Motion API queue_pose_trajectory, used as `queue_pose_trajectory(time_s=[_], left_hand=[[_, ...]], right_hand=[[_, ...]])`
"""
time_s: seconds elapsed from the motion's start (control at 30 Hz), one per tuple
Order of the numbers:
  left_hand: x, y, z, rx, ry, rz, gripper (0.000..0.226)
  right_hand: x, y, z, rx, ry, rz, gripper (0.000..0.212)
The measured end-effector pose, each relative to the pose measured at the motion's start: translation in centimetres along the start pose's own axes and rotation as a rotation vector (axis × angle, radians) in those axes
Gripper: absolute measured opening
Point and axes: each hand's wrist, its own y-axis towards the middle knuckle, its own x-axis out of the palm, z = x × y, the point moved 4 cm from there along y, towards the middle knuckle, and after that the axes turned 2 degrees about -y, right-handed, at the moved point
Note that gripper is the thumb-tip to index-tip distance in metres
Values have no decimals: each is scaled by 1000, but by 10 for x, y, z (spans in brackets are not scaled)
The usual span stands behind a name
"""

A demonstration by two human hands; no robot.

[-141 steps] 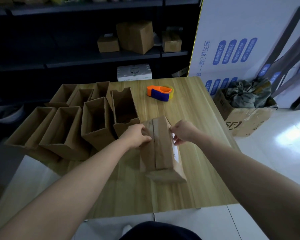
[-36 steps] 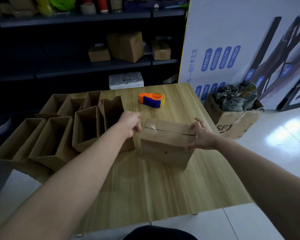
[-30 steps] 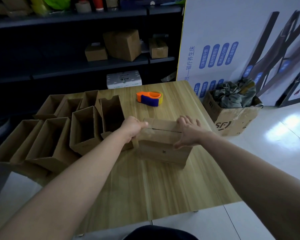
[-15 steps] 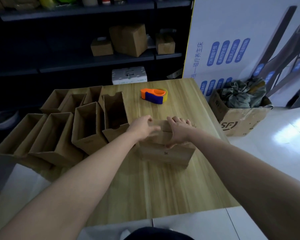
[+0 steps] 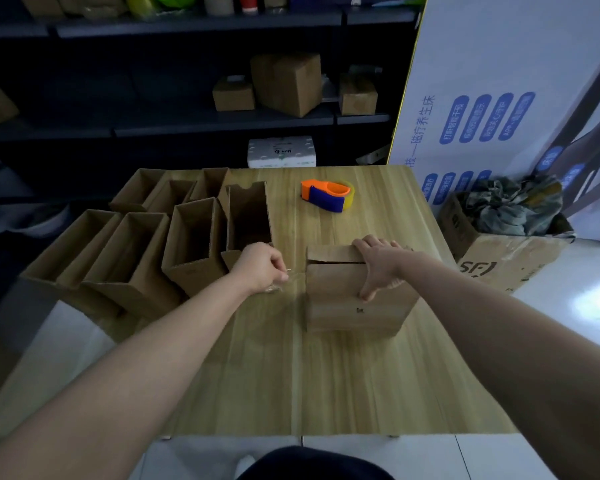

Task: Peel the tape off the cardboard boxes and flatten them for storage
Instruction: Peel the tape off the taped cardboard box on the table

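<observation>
Peeling step: the left hand (image 5: 262, 268) pinches a clear tape strip (image 5: 294, 276), stretched taut off the left edge of the box (image 5: 354, 308). The box sits mid-table (image 5: 291, 375), right of the open boxes (image 5: 187, 244). The right hand (image 5: 378, 263) grips its top, thumb on the front. Next, I'd say: pull the strip free, then open the flaps.

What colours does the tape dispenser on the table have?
The dispenser is orange and dark blue, with a yellowish tape roll; the head view shows it.
</observation>
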Motion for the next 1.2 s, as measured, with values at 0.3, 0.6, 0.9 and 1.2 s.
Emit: queue_pose_trajectory(time_s=[0.3, 0.6, 0.9, 1.2], left_hand=[[15, -21, -53, -202, -70, 48, 15], [31, -31, -110, -382, 44, 69, 18], [27, -44, -143, -473, 117, -7, 8], [58, -28, -131, -461, -203, 19, 7]], right_hand=[[4, 5, -19, -44, -38, 0, 121], [6, 4, -28, -60, -46, -8, 121], [0, -1, -20, 10, -103, 15, 115], [11, 10, -42, -37, -74, 21, 118]])
